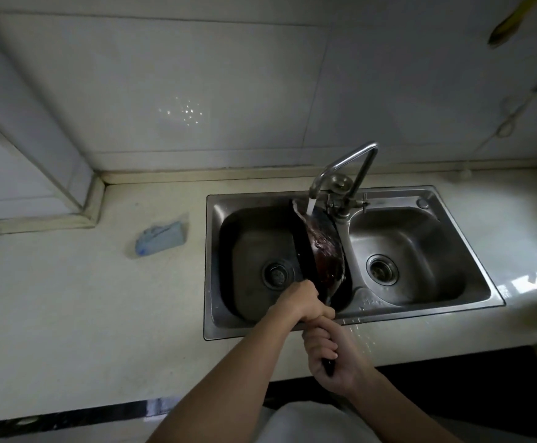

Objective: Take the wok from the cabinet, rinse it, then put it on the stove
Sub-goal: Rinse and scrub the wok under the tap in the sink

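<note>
Left hand (302, 303) grips the handle (328, 366) nearest the wok (324, 251), right hand (332, 359) behind (also curled round it), the wok standing on edge toward 12 o'clock in the sink (228, 225), under the tap (350, 161).

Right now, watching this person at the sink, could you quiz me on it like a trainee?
1. True or false: water from the bent chrome tap is running onto the dark round wok.
2. Over which basin of the stainless steel double sink is the wok tilted: A left, B right?
3. Fill in: the left hand and right hand both grip the wok's ____.
Key: 1 true; 2 A; 3 handle.
</note>
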